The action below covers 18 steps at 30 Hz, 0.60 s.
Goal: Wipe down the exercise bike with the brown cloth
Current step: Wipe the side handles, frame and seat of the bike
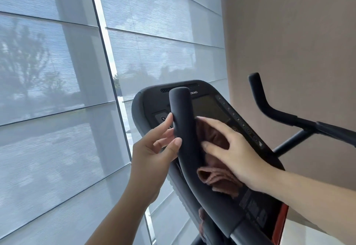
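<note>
The exercise bike's black console (210, 108) with its dark screen fills the middle. In front of it rises the left handlebar (183, 121), a thick black padded bar. My left hand (154, 152) touches that bar from the left with thumb and fingertips, the fingers loosely extended. The brown cloth (215, 179) lies bunched on the console just right of the bar. My right hand (231, 148) presses it flat against the console with straight fingers. The cloth's lower folds hang out below my palm.
The right handlebar (269, 108) sticks up at the right in front of a beige wall (298, 32). Large windows with grey translucent blinds (57, 90) fill the left. A red trim edge (281, 223) runs along the console's lower right.
</note>
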Tool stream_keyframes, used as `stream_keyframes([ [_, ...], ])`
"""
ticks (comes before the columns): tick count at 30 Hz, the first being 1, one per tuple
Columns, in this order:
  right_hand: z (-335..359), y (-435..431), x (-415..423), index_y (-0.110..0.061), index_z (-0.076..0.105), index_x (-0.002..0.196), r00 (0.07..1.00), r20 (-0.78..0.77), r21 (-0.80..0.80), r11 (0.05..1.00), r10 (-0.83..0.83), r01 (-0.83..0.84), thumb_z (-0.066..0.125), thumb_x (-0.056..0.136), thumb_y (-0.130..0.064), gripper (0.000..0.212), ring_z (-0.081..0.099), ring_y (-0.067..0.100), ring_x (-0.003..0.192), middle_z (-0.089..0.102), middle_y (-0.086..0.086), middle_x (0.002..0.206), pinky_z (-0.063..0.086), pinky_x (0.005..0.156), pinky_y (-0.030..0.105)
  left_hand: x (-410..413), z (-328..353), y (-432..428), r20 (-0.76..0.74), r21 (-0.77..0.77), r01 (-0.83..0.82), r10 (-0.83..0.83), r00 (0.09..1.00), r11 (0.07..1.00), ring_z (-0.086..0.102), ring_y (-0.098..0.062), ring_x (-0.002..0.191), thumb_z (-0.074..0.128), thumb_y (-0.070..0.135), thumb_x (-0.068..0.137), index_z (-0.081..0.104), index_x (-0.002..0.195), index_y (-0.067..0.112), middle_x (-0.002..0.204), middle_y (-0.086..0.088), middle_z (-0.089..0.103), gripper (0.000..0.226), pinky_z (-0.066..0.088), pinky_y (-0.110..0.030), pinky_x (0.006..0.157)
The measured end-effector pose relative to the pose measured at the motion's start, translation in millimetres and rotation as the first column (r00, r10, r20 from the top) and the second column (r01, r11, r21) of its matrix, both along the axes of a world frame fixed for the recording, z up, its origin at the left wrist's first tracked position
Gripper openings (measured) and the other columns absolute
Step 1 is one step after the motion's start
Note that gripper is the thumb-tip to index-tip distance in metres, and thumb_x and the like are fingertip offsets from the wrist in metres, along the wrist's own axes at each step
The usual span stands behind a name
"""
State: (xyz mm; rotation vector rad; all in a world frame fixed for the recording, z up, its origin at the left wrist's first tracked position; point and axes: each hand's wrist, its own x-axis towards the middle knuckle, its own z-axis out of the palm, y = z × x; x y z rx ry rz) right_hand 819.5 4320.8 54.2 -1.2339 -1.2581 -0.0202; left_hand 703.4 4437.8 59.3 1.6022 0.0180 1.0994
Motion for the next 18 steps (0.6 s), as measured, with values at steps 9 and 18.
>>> stream_keyframes([
  [9, 46, 7, 1, -0.031, 0.054, 0.103, 0.97, 0.114, 0.116, 0.973, -0.213, 0.2, 0.062, 0.083, -0.003, 0.036, 0.057, -0.005, 0.088, 0.061, -0.015, 0.092, 0.039, 0.081, 0.008, -2, 3, -3, -0.006, -0.014, 0.012, -0.012, 1.0, 1.0, 0.061, 0.002, 0.078, 0.061, -0.001, 0.082, 0.061, 0.105, 0.036, 0.078, 0.013, 0.067, 0.044, 0.049, -0.014, 0.064],
  [18, 0, -70, -35, -0.046, 0.059, 0.104, 0.92, 0.37, -0.463, 0.833, -0.128, 0.302, 0.07, 0.08, -0.011, 0.044, 0.053, -0.014, 0.1, 0.06, -0.032, 0.105, 0.032, 0.085, 0.0, 1, -22, -1, 0.018, 0.241, -0.082, 0.081, 0.997, 0.967, 0.054, -0.006, 0.107, 0.073, 0.01, 0.075, 0.047, 0.124, 0.038, 0.111, 0.006, 0.059, 0.063, 0.045, -0.018, 0.087],
])
